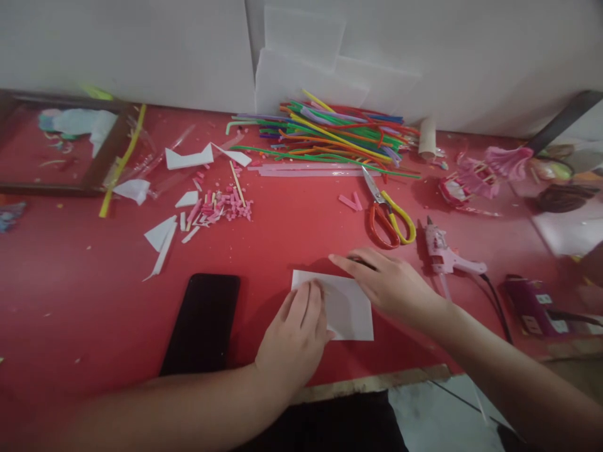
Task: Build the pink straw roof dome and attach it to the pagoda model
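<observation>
A small white sheet of card [351, 314] lies on the red table in front of me. My left hand [299, 326] presses on its left part, fingers laid on the surface and thumb near the lower edge. Over the sheet's upper right corner is my right hand [389, 282], its fingers closed round a slim dark object [362, 261]. Most of that object is hidden in the grip, so its kind is unclear. Scissors [384, 216] with one red and one yellow handle lie beyond the right hand, blades partly crossed and pointing away.
A black phone [201, 323] lies left of my left hand. Pink and white scraps [221, 207] are scattered behind it. Colourful pipe cleaners [330, 135] are heaped at the wall. To the right are a pink glue gun [447, 251] and a purple power strip [534, 307].
</observation>
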